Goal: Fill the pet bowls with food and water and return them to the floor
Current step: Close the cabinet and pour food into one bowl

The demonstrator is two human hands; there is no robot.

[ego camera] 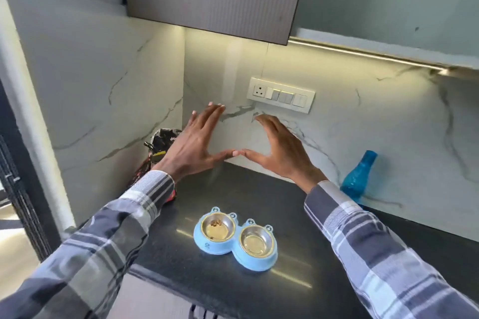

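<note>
Two hands, left (193,144) and right (281,149), spread empty above bowls (234,241), between bag (162,153) and bottle (359,177).

One feeder, two bowls, one bottle, one bag, two hands.

On the dark polished stone table (259,290) stands one pale blue plastic double pet feeder (234,243), and it carries two round steel bowls: one bowl with brown kibble (214,227) in the feeder's left well, one bowl with clear water (256,240) in its right well. Behind the feeder to the right stands one translucent blue plastic bottle (359,179); behind it to the left, one dark printed pet food bag (162,147). Above the feeder are two bare hands, one left hand (193,144) and one right hand (281,149), and on the wall behind it one white switch plate (281,95).
</note>
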